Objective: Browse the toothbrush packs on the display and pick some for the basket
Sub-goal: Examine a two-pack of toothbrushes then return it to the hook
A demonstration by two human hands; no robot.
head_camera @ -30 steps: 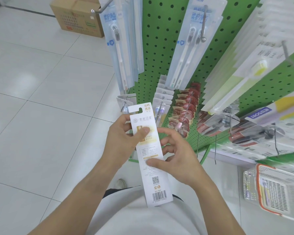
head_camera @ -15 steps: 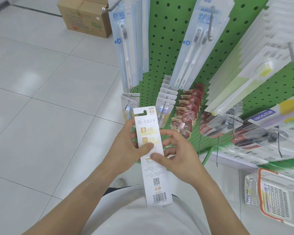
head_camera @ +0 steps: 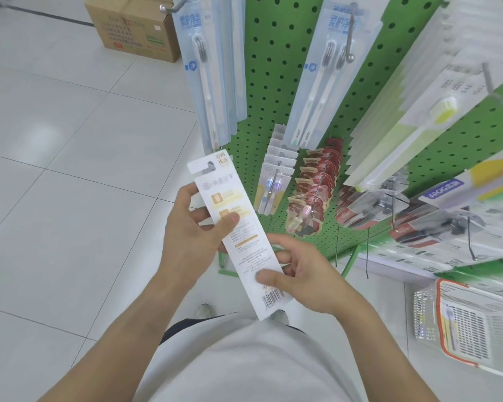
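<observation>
A long white toothbrush pack (head_camera: 244, 250) is held in front of me, its printed back with a barcode turned up. My left hand (head_camera: 192, 230) grips its upper half, thumb across the face. My right hand (head_camera: 305, 277) pinches the lower half, thumb near the barcode. A white wire basket (head_camera: 427, 317) with a red rim sits at the lower right, a pack lying inside it. Beyond the hands, a green pegboard display (head_camera: 276, 82) carries rows of hanging toothbrush packs.
Blue-white packs (head_camera: 206, 68) hang at the upper left of the board, red packs (head_camera: 317, 181) in the middle, pale green ones (head_camera: 413, 111) at the right. A cardboard box (head_camera: 134, 27) stands on the white tiled floor (head_camera: 55, 169) at the far left.
The pack has tilted, its top leaning further left, and my right thumb has slid down toward the barcode. The view has shifted slightly.
</observation>
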